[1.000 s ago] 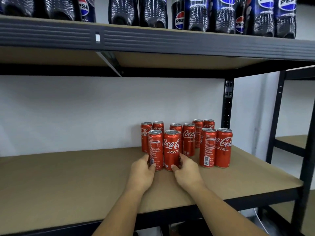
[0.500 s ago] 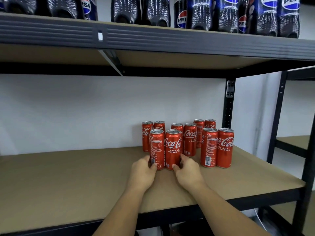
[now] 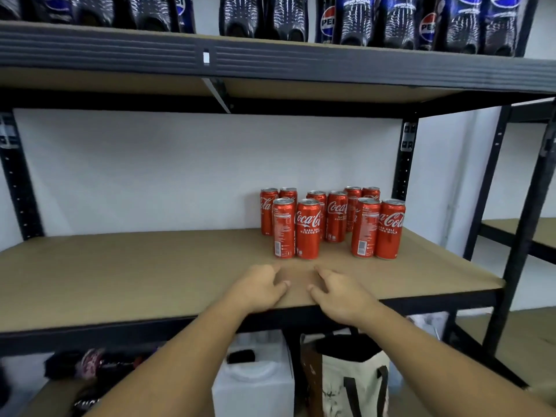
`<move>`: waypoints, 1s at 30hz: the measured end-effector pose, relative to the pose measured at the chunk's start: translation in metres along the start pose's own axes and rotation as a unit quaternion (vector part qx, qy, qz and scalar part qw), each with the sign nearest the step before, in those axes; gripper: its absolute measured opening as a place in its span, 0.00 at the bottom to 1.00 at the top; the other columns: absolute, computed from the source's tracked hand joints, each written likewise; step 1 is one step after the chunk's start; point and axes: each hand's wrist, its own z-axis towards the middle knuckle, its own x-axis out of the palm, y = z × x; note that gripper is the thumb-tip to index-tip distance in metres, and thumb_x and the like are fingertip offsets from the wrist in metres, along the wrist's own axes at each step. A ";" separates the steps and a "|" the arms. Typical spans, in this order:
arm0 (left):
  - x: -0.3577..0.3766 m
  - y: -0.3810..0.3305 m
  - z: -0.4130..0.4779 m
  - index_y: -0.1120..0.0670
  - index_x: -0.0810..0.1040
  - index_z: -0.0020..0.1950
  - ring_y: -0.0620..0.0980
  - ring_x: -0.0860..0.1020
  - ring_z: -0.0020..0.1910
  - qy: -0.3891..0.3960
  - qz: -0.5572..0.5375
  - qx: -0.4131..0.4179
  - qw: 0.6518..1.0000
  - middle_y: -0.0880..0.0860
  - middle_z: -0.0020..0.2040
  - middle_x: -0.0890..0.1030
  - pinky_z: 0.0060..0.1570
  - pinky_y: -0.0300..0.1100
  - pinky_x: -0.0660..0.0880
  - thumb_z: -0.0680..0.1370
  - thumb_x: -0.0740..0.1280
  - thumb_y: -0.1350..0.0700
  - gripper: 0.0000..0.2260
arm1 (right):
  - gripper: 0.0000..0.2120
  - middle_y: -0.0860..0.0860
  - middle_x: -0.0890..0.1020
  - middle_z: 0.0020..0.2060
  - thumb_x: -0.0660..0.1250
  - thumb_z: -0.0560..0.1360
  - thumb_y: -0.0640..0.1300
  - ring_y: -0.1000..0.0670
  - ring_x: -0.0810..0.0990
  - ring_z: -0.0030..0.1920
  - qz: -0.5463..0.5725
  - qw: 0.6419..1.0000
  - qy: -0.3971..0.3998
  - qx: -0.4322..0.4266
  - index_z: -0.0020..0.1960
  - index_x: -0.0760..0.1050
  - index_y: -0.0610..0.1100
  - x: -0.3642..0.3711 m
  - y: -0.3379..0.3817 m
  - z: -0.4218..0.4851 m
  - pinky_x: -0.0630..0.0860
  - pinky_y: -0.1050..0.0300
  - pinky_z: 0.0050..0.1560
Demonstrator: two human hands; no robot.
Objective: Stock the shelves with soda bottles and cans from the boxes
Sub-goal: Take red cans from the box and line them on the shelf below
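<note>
My left hand (image 3: 261,285) and right hand (image 3: 340,294) are both empty, fingers loose, over the shelf (image 3: 120,281) front edge, just short of the front can pair (image 3: 296,230). Pair upright, dead ahead, untouched; neither hand nearer. Other cans (image 3: 337,215) behind and right of it.

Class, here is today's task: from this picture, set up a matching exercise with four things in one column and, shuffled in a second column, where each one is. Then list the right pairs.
Things
1. Coca-Cola cans
2. Pepsi bottles
3. tote bag
4. left hand

Places
A. on the top shelf
B. over the front edge of the middle shelf, holding nothing
C. below the middle shelf
D. upright on the middle shelf, toward its right end

Pairs: 1-D, 2-A, 3-C, 4-B
</note>
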 end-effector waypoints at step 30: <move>0.227 0.081 -0.256 0.55 0.81 0.64 0.54 0.81 0.58 0.223 -0.039 -0.114 0.967 0.55 0.60 0.83 0.55 0.41 0.74 0.79 0.70 0.54 0.14 | 0.21 0.50 0.82 0.62 0.67 0.78 0.61 0.48 0.80 0.61 0.121 0.932 0.330 0.091 0.66 0.78 0.52 0.247 -0.004 -0.266 0.76 0.52 0.62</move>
